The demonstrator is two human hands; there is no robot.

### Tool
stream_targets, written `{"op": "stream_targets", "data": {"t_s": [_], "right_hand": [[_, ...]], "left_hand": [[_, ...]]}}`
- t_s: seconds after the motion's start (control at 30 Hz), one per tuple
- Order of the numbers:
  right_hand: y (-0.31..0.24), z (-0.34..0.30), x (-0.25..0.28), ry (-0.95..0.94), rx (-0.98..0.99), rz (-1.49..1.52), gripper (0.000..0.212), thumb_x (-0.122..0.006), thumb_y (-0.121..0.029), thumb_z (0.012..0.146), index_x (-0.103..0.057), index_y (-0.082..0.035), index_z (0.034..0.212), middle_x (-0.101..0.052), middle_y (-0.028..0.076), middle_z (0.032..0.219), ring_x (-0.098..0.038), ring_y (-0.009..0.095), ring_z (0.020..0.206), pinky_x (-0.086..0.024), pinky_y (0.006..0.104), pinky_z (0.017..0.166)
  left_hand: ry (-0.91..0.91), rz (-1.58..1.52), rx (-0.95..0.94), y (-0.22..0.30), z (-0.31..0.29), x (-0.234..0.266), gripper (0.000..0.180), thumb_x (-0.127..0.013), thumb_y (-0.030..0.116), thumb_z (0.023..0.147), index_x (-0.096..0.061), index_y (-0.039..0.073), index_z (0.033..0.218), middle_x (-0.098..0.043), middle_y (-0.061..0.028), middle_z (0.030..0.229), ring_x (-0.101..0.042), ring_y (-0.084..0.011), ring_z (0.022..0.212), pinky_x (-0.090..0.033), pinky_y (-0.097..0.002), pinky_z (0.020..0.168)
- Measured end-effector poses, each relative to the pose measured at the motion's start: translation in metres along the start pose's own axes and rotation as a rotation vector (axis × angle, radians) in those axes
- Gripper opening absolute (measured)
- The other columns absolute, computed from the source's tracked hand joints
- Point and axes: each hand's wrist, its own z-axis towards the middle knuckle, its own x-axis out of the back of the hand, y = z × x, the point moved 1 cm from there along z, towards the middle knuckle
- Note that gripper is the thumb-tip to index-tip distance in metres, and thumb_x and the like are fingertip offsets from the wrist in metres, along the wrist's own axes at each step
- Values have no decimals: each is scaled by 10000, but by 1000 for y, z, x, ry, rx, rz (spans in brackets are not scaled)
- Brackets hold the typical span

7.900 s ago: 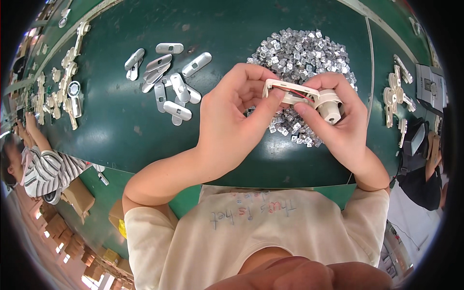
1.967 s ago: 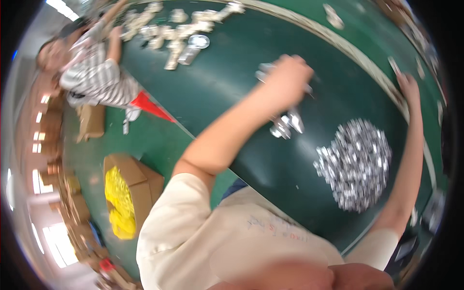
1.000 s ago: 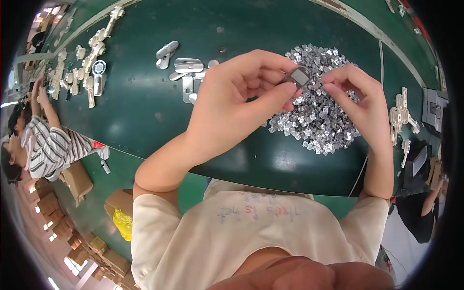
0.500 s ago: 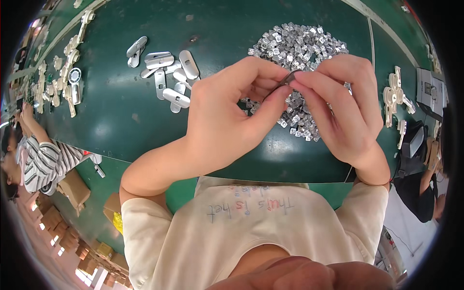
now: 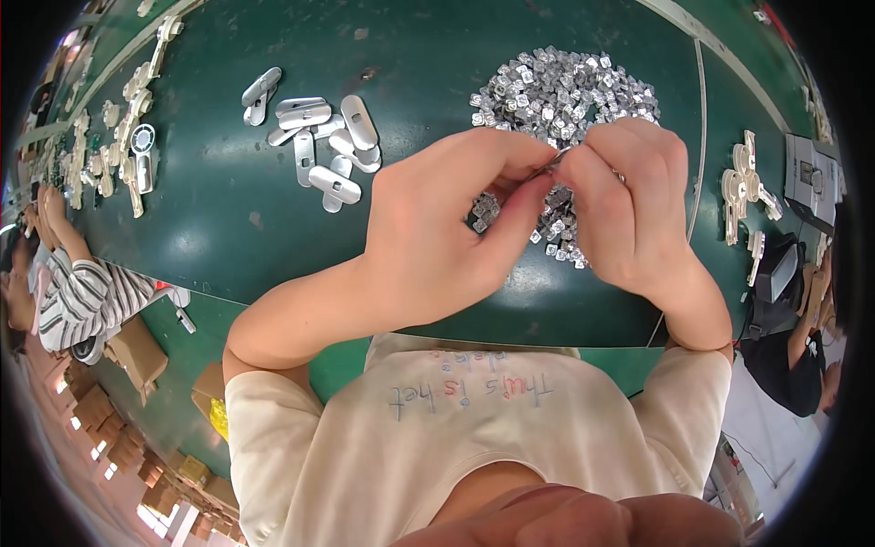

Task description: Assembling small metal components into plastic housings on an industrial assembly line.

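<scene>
Over the near part of the small-piece pile, my left hand [image 5: 442,223] pinches a thin metal plate [image 5: 555,164] between thumb and fingers. The plate is seen nearly edge-on and mostly covered by fingertips. My right hand [image 5: 633,201] has its fingers curled in and closed at the plate's right end; whether a small piece is also in them is hidden. Under and beyond both hands spreads a heap of small square silver metal pieces [image 5: 547,96]. To the left lie several long oval silver plates [image 5: 359,123] with a hole in the middle, some overlapping.
The green table [image 5: 428,55] has its near edge in front of my body. White plastic assemblies [image 5: 137,109] line the far left, more white assemblies [image 5: 743,187] the right. A grey box [image 5: 811,182] stands far right. A person in a striped top [image 5: 82,296] works at left, another at right.
My right hand's fingers have curled in more tightly at the plate's end and the hand has turned. My left hand has shifted slightly right and nearer, still pinching the plate.
</scene>
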Motion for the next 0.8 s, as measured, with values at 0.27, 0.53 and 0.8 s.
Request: {"op": "stream_targets", "data": {"t_s": [0.27,0.53,0.8], "right_hand": [[19,6,60,110,-433,522,53,-445,-35,906,-469,5,881,-528,169,966,-507,198,810,-434,314,713],[40,-44,180,456,-886,179,110,-574,23,845,-557,68,945,-608,102,906,-576,135,761,-453,227,716],[-10,-229,240,636,-1448,-188,119,-605,-39,844,-603,0,956,-593,6,847,-538,63,738,-440,197,681]], "left_hand": [[-114,-252,351,2,12,4,165,-562,-41,849,-555,-62,1013,-641,-92,930,-624,-127,758,-518,-223,670],[-57,-312,394,1,7,9,156,-565,-35,852,-550,-49,1006,-641,-108,894,-634,-135,734,-517,-219,664],[-90,-249,426,-4,3,-4,138,-571,-19,851,-550,-49,984,-639,-117,852,-624,-131,687,-508,-216,635]]}}
